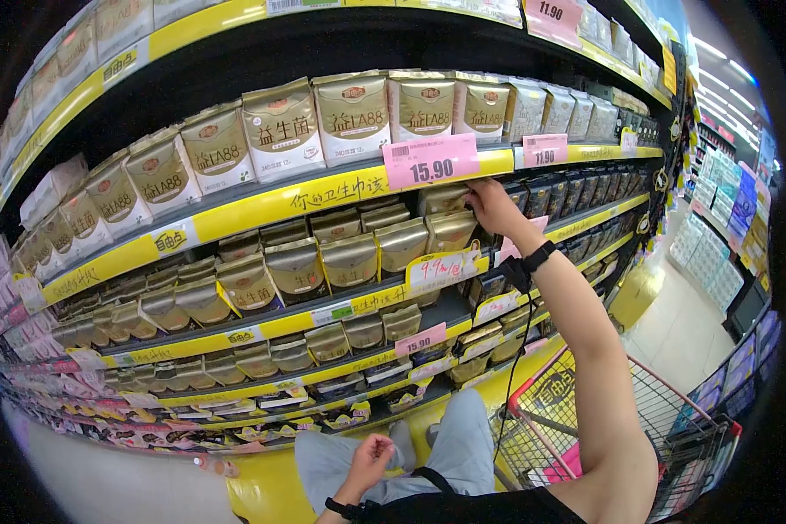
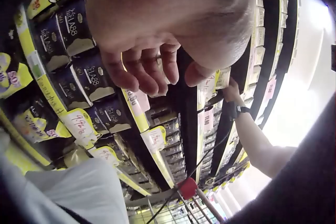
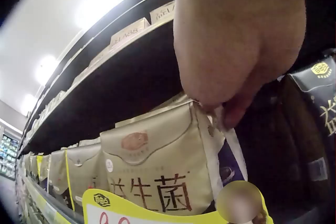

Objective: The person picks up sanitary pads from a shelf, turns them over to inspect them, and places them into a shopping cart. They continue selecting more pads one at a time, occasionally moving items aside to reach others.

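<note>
My right hand (image 1: 495, 208) reaches into the second shelf, just under the pink 15.90 tag. In the right wrist view its fingertips pinch the top right corner of a gold sanitary pad pack (image 3: 152, 155), which stands upright behind a yellow-edged price card (image 3: 131, 214). Another gold pack (image 1: 442, 200) sits behind it in the head view. Low over my lap, my left hand (image 1: 371, 458) hangs with fingers loosely curled and nothing in them. The left wrist view shows that hand (image 2: 173, 24) in front of dark packs (image 2: 90, 77) on the shelves.
Gold-and-white packs (image 1: 279, 131) line the shelf above, behind a yellow price rail (image 1: 236, 210). Dark packs (image 1: 576, 194) stand right of my right hand. A red-rimmed wire shopping cart (image 1: 655, 384) is at my right. A bottle (image 1: 215, 465) lies on the floor at left.
</note>
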A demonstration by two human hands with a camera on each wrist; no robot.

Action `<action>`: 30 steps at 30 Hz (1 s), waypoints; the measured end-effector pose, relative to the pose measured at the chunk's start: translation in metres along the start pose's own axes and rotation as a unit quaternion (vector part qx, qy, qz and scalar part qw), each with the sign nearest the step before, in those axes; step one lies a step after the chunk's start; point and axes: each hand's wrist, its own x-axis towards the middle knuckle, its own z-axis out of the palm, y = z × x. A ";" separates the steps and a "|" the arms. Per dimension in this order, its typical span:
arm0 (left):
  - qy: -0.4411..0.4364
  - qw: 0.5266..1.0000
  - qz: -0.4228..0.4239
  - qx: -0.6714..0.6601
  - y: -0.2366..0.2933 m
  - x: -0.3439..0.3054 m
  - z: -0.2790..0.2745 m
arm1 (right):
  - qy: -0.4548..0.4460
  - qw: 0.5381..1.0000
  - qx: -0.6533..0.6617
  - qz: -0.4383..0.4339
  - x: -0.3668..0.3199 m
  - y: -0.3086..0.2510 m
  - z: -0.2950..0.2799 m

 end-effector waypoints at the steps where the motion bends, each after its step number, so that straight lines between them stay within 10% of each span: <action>1: -0.001 1.000 0.000 -0.001 -0.005 0.000 0.000 | -0.014 1.000 -0.002 -0.014 0.003 0.004 0.002; 11: -0.010 0.997 0.017 0.079 -0.008 -0.004 -0.001 | -0.176 0.971 0.152 0.051 -0.002 0.079 0.046; 20: -0.026 0.992 -0.008 0.123 -0.001 -0.004 -0.002 | -0.120 0.975 0.185 0.040 -0.013 0.069 0.039; 27: 0.001 0.999 0.017 0.041 -0.024 -0.010 -0.009 | 0.085 0.871 0.450 0.178 -0.079 0.016 -0.011; 30: -0.013 1.000 0.003 0.008 -0.051 -0.009 -0.009 | 0.134 0.752 0.604 0.226 -0.142 -0.023 -0.048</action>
